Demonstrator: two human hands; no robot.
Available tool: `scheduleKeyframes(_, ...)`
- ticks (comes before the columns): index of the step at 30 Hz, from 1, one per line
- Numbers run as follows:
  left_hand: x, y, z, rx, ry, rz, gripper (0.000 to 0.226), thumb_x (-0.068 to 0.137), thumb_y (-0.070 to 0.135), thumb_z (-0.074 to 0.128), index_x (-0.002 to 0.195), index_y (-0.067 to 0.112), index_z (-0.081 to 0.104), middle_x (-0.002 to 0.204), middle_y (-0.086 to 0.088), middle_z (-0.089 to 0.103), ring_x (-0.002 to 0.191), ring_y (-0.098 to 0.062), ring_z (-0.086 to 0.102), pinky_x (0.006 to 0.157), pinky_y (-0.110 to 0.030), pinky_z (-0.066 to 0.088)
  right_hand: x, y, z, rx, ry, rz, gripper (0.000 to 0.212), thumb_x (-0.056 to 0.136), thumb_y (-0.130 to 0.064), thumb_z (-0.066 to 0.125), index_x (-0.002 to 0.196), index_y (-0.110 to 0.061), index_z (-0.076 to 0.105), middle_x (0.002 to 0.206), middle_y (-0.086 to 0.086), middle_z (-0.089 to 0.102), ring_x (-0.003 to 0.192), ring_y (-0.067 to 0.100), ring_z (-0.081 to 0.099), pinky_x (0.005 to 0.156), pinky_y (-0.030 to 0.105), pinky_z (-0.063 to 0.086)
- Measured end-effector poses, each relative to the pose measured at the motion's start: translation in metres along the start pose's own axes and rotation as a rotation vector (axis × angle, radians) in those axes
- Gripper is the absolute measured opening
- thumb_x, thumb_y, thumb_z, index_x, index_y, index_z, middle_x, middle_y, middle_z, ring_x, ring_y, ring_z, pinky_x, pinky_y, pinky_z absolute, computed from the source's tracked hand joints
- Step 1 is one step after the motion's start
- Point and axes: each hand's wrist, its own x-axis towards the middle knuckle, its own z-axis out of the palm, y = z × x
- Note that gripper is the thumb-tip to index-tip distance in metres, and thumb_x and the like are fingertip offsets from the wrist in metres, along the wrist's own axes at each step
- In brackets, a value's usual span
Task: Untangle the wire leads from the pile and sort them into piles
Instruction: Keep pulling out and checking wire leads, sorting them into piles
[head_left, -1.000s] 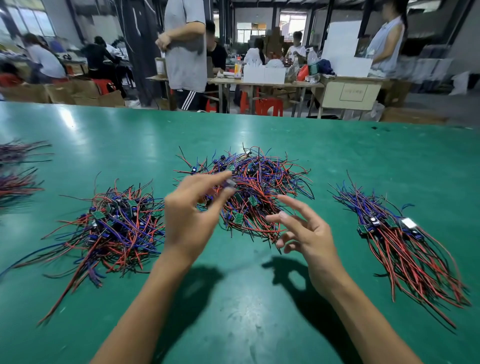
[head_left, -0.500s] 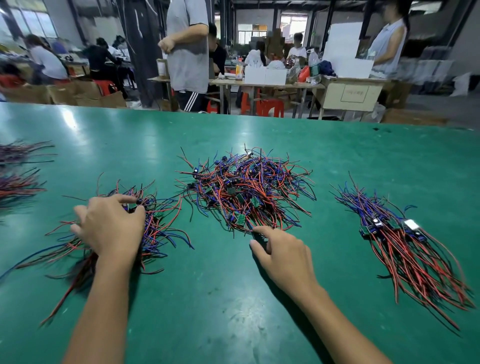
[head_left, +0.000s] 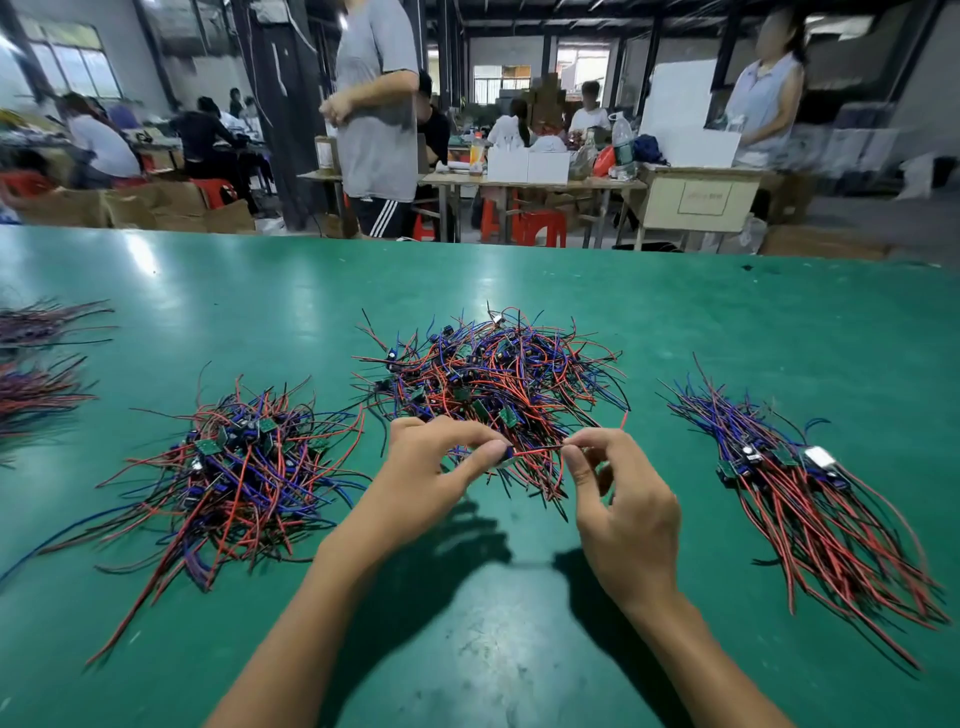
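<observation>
Green matting is covering the bench (head_left: 675, 322), and three heaps of red, blue and black wire leads are lying on it in front of the person. Both hands are working at the near edge of the middle tangled pile (head_left: 493, 374). The left hand (head_left: 431, 467) is pinching a small dark component between thumb and fingertips, while the right hand (head_left: 618, 493) is pinching the red lead (head_left: 537, 451) that is running from it, so the lead is stretching taut between them just above the pile's near fringe.

Judging by how things are lying, the sorting is looking partly done. The right pile (head_left: 800, 488) is lying combed, with leads roughly parallel and small boards near its top. The left pile (head_left: 234, 467) is looser, still somewhat crossed. Two more bundles (head_left: 36, 364) are sitting at the far left edge. The middle pile is remaining dense and knotted, so most of the untangling seems left to do.

No readable writing is showing on the leads or boards; a cardboard box (head_left: 701, 200) in the background is bearing a printed frame too blurred to read.
</observation>
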Motion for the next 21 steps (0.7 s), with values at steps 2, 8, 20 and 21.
scheduleKeyframes(2,0.001,0.001,-0.004,-0.157,-0.037,-0.024,0.01,0.096,0.03,0.067,0.098,0.03,0.077,0.083,0.016,0.075,0.086,-0.005,0.069,0.092,-0.031,0.046,0.004,0.002,-0.004,0.031,0.014,0.016,0.003,0.099,-0.032,0.064,0.097,-0.029,0.064,0.085,-0.016,0.063,0.069,0.008,0.057,0.062,0.019,0.04)
scheduleKeyframes(8,0.002,0.005,-0.008,-0.327,-0.004,-0.051,0.025,0.09,0.011,0.075,0.112,0.024,0.074,0.081,-0.001,0.076,0.069,-0.012,0.066,0.074,-0.032,0.055,0.011,0.009,-0.011,0.073,0.017,0.055,0.003,0.097,-0.032,0.065,0.095,-0.029,0.064,0.082,-0.013,0.064,0.068,0.011,0.059,0.06,0.024,0.041)
scheduleKeyframes(20,-0.002,0.021,0.003,-0.552,-0.249,-0.273,0.022,0.1,0.028,0.06,0.104,0.013,0.076,0.078,-0.023,0.064,0.048,-0.015,0.042,0.046,-0.02,0.034,0.012,-0.003,-0.012,0.175,-0.131,-0.025,0.012,0.094,-0.017,0.071,0.101,-0.027,0.07,0.099,-0.015,0.072,0.082,0.011,0.066,0.069,0.023,0.051)
scheduleKeyframes(21,-0.002,0.022,0.003,-0.572,-0.244,-0.27,0.019,0.1,0.023,0.061,0.101,0.01,0.075,0.084,-0.026,0.067,0.047,-0.015,0.042,0.044,-0.02,0.035,0.013,-0.005,-0.012,0.22,-0.158,0.031,0.013,0.094,-0.017,0.071,0.101,-0.028,0.07,0.099,-0.014,0.073,0.085,0.012,0.068,0.07,0.023,0.051)
